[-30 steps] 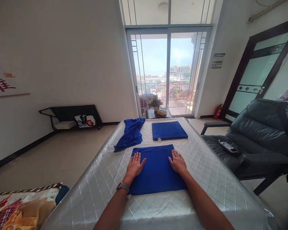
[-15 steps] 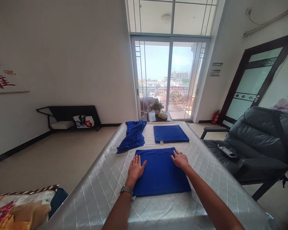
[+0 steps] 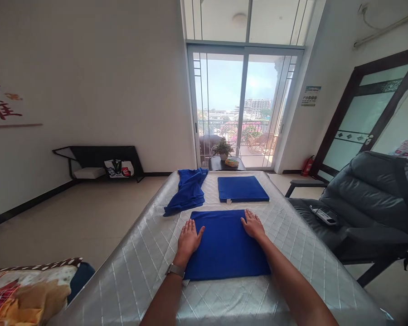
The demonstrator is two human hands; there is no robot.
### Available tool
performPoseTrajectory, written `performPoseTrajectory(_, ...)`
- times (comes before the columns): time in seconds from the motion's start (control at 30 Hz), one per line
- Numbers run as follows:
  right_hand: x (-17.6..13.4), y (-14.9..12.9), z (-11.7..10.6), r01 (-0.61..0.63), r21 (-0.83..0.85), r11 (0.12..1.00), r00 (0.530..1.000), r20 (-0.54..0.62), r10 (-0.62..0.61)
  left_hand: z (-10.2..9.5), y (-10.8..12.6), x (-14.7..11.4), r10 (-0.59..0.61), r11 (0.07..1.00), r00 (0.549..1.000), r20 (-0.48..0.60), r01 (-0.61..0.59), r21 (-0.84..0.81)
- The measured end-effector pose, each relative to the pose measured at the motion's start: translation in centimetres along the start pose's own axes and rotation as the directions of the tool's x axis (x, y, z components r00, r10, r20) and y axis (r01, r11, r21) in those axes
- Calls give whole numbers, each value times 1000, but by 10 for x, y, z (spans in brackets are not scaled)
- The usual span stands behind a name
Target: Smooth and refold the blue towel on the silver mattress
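"Daylight streams through tall glass doors [image 3: 245, 106], the sky [image 3: 221, 81] beyond pale and washed out."

"And indoors?"

"Grey shade dims the left wall [image 3: 115, 86], a sheen glints off the silver cover [image 3: 146, 249], and wide-angle distortion slants the dark-framed door [image 3: 360, 113] near the right edge."

A home, by the look: armchair [image 3: 367, 199] near the table [image 3: 302, 262] at its right edge, plant [image 3: 223, 147] and balcony door [image 3: 245, 99] beyond the far edge.

One head-worn view — facing forward and down, close over the quilted cover [image 3: 139, 258], toward glass doors [image 3: 244, 102]
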State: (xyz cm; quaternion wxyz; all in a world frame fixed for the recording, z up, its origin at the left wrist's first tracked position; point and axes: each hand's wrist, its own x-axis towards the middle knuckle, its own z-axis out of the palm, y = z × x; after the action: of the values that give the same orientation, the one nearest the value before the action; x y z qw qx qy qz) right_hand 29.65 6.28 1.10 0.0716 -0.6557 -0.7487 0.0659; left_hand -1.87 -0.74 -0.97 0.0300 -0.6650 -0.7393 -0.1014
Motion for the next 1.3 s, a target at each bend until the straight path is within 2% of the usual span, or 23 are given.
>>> performPoseTrajectory(0.1,2,-1,-1,-6,5,1000,1000,8,6,-8,11,-3,9,1000,1000,-15,-9,18)
performPoseTrajectory(0.17,3,-2,0,-16,9,1000,1000,12,15,-12,36,-7,141,990,989,-36,-141,-3)
performPoseTrajectory(0.2,3,-2,1,-17,11,1000,1000,7,17,-13,52,-9,237,971,970,-48,-238,-24)
performPoseTrajectory(0.27,4,-2,2,-15,12,1000,1000,-6,15,-14,93,-10,429,899,901,-59,-433,-73)
performPoseTrajectory(0.33,3,1,4,-2,0,1000,1000,-15,2,-12,136,-6,530,839,846,-52,-533,-109)
performPoseTrajectory(0.43,1,7,7,56,-37,998,998,-11,-56,-8,192,10,566,808,824,-34,-563,-172)
performPoseTrajectory(0.5,0,12,10,90,-57,994,996,-11,-91,-3,214,23,531,822,847,-27,-523,-223)
performPoseTrajectory(0.57,1,14,11,93,-62,994,995,-15,-94,3,223,32,470,848,882,-34,-462,-262)
performPoseTrajectory(0.63,3,13,12,76,-56,996,997,-21,-77,10,220,37,402,875,914,-51,-400,-272)
performPoseTrajectory(0.7,4,10,11,48,-45,998,999,-22,-49,14,207,38,350,898,935,-63,-354,-262)
performPoseTrajectory(1.03,7,2,6,-17,-6,1000,1000,-1,17,-1,104,43,195,968,981,18,-189,-166)
performPoseTrajectory(1.3,5,1,4,-12,-2,1000,1000,-6,12,-2,26,47,101,989,995,13,-99,-111)
